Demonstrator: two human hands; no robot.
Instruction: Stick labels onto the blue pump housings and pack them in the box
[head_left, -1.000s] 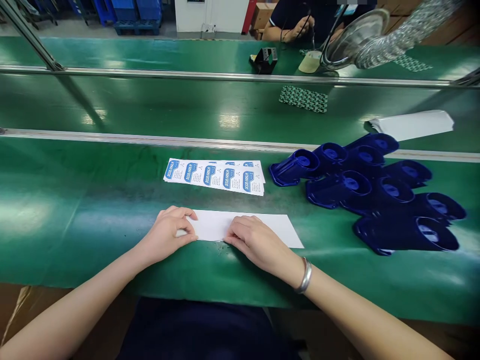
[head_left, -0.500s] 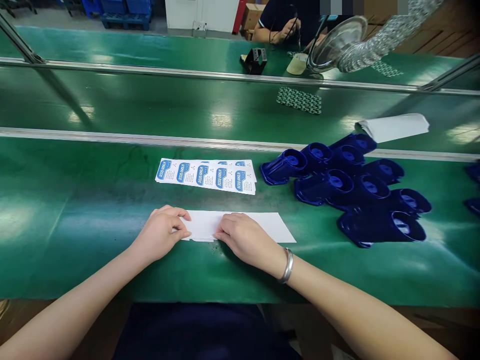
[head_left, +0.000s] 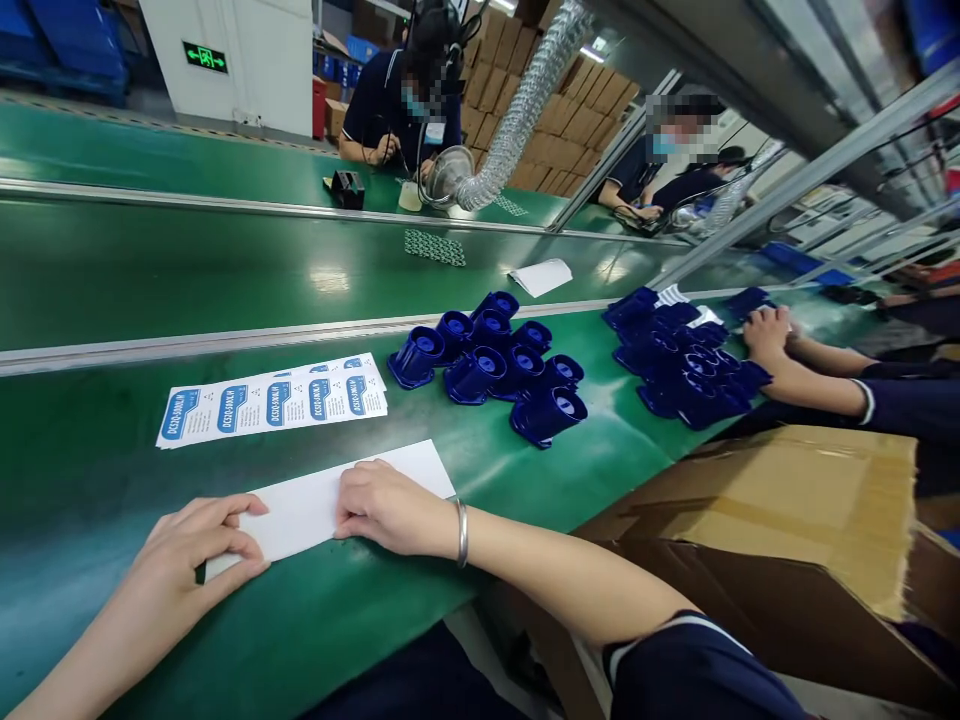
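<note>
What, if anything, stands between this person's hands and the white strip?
Nothing visible: the left hand touches the white strip at its left end, the right hand near its middle. The printed labels lie beyond the strip and the blue parts off to the right, neither in between.

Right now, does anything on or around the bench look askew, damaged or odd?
Two minor things: the printed label sheets overlap unevenly, edges misaligned, and the cardboard box at right has a ragged flap edge, perhaps torn. The visible part of the white sheet shows no obvious fault.
</note>
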